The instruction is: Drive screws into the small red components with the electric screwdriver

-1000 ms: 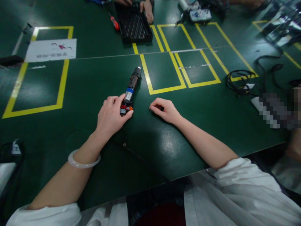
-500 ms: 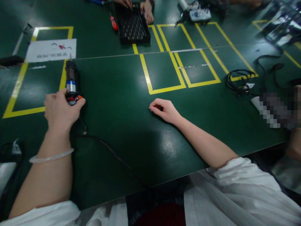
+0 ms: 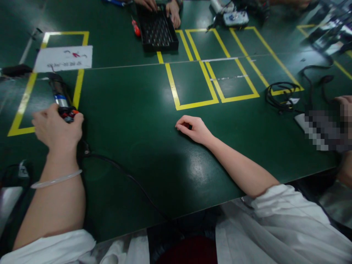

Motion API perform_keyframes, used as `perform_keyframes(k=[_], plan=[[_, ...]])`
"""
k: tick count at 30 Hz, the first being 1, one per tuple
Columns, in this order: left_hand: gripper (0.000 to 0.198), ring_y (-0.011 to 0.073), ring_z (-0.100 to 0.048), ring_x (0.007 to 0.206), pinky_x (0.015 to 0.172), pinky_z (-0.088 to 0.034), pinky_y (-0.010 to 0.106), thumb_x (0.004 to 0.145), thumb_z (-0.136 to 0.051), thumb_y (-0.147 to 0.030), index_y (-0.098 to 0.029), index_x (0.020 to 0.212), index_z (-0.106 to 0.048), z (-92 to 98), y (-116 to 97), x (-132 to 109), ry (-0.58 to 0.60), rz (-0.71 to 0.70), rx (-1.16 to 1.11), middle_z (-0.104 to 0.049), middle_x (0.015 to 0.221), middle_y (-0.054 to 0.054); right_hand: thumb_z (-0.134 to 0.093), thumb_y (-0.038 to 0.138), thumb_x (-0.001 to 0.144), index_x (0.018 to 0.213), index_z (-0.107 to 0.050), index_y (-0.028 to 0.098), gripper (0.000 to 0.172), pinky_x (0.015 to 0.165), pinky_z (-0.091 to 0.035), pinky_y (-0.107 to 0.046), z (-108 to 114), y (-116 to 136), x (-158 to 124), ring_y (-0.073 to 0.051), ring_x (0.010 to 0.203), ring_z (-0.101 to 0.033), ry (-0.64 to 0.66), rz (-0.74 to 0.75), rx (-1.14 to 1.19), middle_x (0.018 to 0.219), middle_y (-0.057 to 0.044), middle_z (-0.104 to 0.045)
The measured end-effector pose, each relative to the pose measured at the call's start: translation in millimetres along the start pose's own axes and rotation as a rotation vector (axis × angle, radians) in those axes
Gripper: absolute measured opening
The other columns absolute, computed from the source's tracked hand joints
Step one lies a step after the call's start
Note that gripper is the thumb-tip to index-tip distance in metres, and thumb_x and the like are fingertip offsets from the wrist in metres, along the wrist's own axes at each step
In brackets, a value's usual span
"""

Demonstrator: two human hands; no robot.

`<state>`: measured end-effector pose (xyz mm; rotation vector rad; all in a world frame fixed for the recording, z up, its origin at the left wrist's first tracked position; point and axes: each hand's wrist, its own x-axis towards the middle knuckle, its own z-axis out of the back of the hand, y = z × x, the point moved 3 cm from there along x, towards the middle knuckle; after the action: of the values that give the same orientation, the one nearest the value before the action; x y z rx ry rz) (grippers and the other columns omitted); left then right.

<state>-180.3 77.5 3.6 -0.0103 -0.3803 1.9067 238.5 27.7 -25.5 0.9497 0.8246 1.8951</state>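
At the left, my left hand [image 3: 57, 126] is closed around the lower end of a dark cylindrical tool [image 3: 61, 96] with a blue and silver band and red-orange parts. The tool lies over the yellow-taped rectangle, tilted up and to the left. A black cable [image 3: 123, 170] runs from near this hand toward the table's front edge. My right hand [image 3: 192, 129] rests on the green table [image 3: 132, 128] near the middle, fingers curled with thumb and fingertips together. Nothing shows between them.
A white paper label [image 3: 64, 58] lies beyond the tool. Another person's hands are at a black tray [image 3: 161, 35], beside a red screwdriver [image 3: 135, 28]. A coiled black cable [image 3: 282, 96] lies right; a person's hand shows at the right edge.
My left hand has moved left with the tool, which now leans further left and lies over the taped rectangle. My right hand keeps its place and shape.
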Motion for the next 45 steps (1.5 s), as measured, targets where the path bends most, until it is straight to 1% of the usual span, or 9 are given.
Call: perform_keyframes(k=[9,14,20,24,27,32,35,39,45], plan=[[0.054,0.0442,-0.045,0.133,0.109,-0.038,0.063,0.087,-0.059,-0.049,-0.012,0.125,-0.058,-0.1,-8.1,-1.4,-0.094,-0.051,0.023,-0.044,0.145,0.017,-0.058,0.029,0.096,0.085,-0.067,0.017,0.019,0.064,-0.040,-0.025,-0.9,0.3,0.3,-0.012,0.066,-0.052,0.017,0.003,-0.006,0.076,0.000,-0.065],[0.047,0.0439,-0.046,0.130,0.103,-0.040,0.060,0.087,-0.060,-0.054,-0.015,0.114,-0.060,0.2,-7.9,-1.2,-0.081,-0.048,0.004,-0.046,0.139,0.014,-0.059,0.030,0.096,0.085,-0.067,0.017,0.019,0.064,-0.040,-0.025,-0.7,0.2,0.9,-0.012,0.066,-0.052,0.013,0.011,-0.004,0.077,-0.001,-0.065],[0.050,0.0425,-0.046,0.131,0.101,-0.038,0.056,0.097,-0.044,-0.055,-0.015,0.122,-0.060,1.2,-2.9,-3.2,-0.106,-0.039,-0.033,-0.049,0.140,0.014,-0.059,0.029,0.096,0.085,-0.067,0.016,0.018,0.065,-0.040,-0.025,-1.0,-0.6,0.4,-0.012,0.066,-0.053,0.008,0.003,-0.001,0.077,-0.001,-0.065],[0.046,0.0329,-0.048,0.133,0.112,-0.032,0.050,0.101,-0.043,-0.047,-0.014,0.130,-0.056,5.8,-22.9,-10.1,-0.194,-0.219,-0.117,-0.057,0.140,0.009,-0.060,0.030,0.096,0.086,-0.067,0.016,0.019,0.065,-0.040,-0.025,-1.5,-1.8,0.1,-0.012,0.066,-0.053,0.003,-0.002,0.010,0.076,0.000,-0.065],[0.041,0.0233,-0.064,0.111,0.104,-0.045,0.041,0.103,-0.044,-0.041,-0.013,0.130,-0.059,0.7,-62.2,-28.1,-0.047,-0.381,-0.338,-0.068,0.121,0.008,-0.059,0.031,0.096,0.086,-0.067,0.016,0.020,0.064,-0.040,-0.025,-1.0,-1.3,0.4,-0.012,0.065,-0.053,0.007,-0.013,0.020,0.076,0.000,-0.065],[0.041,0.0183,-0.067,0.083,0.083,-0.053,0.032,0.102,-0.047,-0.040,-0.015,0.128,-0.066,-21.9,-146.4,-87.9,0.486,-0.554,-0.674,-0.071,0.091,0.006,-0.060,0.032,0.094,0.090,-0.067,0.016,0.017,0.065,-0.042,-0.025,-0.7,-0.5,0.0,-0.011,0.066,-0.054,0.018,-0.028,0.069,0.078,-0.001,-0.066],[0.045,0.0169,-0.065,0.076,0.077,-0.053,0.031,0.101,-0.047,-0.038,-0.014,0.137,-0.059,-33.9,-180.4,-118.8,0.731,-0.640,-0.776,-0.067,0.084,0.004,-0.067,0.033,0.091,0.102,-0.065,0.017,0.020,0.066,-0.045,-0.024,-3.1,-2.0,-1.0,-0.011,0.067,-0.056,0.054,-0.012,0.155,0.078,0.001,-0.066],[0.049,0.0156,-0.062,0.073,0.074,-0.052,0.030,0.101,-0.049,-0.039,-0.010,0.141,-0.054,-45.0,-195.2,-130.6,0.858,-0.671,-0.898,-0.063,0.083,0.003,-0.073,0.034,0.089,0.107,-0.066,0.016,0.027,0.066,-0.046,-0.024,-5.9,-1.9,-1.6,-0.010,0.067,-0.057,0.105,0.056,0.217,0.080,0.002,-0.067],[0.046,0.0169,-0.064,0.076,0.074,-0.054,0.030,0.102,-0.046,-0.039,-0.011,0.137,-0.054,-48.8,-190.0,-128.6,0.899,-0.552,-1.020,-0.067,0.085,0.005,-0.070,0.034,0.092,0.100,-0.066,0.017,0.019,0.066,-0.047,-0.023,-5.7,0.9,-1.7,-0.010,0.068,-0.059,0.119,0.026,0.224,0.081,0.000,-0.070]])
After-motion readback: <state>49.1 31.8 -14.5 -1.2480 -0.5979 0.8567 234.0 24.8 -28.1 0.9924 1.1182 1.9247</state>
